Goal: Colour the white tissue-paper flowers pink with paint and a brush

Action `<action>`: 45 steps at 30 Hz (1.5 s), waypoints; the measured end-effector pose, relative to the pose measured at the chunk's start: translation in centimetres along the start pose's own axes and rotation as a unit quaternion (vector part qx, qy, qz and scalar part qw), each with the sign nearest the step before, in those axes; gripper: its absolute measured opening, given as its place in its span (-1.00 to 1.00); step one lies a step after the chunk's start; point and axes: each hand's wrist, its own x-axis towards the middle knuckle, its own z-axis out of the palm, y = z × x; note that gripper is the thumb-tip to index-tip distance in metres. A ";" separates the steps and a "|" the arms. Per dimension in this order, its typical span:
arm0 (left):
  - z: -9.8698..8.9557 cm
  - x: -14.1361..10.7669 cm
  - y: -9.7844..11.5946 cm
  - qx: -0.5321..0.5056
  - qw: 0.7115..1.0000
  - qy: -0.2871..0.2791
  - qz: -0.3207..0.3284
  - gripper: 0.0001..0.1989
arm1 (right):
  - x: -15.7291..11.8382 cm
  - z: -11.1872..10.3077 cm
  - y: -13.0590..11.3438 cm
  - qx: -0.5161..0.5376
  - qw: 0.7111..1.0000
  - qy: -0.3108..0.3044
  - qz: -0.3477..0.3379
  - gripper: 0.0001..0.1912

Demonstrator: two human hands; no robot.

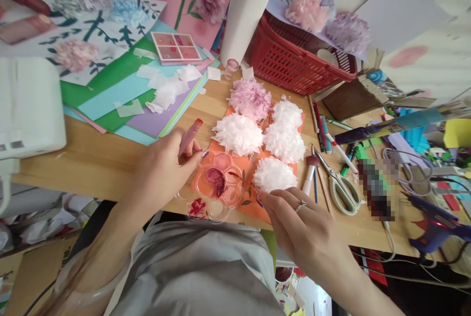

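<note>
My left hand [162, 166] is closed around a pink lipstick-like tube [190, 135] with a reddish end pointing up. In my right hand [300, 218], the fingers pinch a thin brush [239, 177], its dark red tip over a clear flower-shaped palette [235, 197]. The palette holds red and dark pink colour, and it lies partly on an orange card [253, 210]. On that card sit a pink paper flower [250, 99] and several white ones, including a left white flower [238, 134] and a near white flower [275, 174] just beyond my right fingers.
Scissors [344, 191], a makeup brush [310, 173] and pens lie to the right, with a blue glue gun [437, 225] farther out. A red basket [294, 63] and a white roll [245, 14] stand behind. Coloured sheets [106, 102] and a pink square palette [175, 48] are at left.
</note>
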 end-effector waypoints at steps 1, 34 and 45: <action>0.0 0.0 0.1 0.002 1.000 -0.002 -0.003 -0.71 | 0.2 -0.3 0.1 -0.013 1.000 -0.010 -0.018 -0.77; -0.3 0.6 0.0 0.047 0.999 -0.016 0.002 -0.82 | 2.7 -5.0 -0.2 -0.081 0.965 -0.035 -0.247 -0.66; -1.1 0.1 0.7 0.181 0.940 0.061 0.283 -0.80 | -0.4 -2.0 0.9 0.195 0.931 0.277 0.138 -0.66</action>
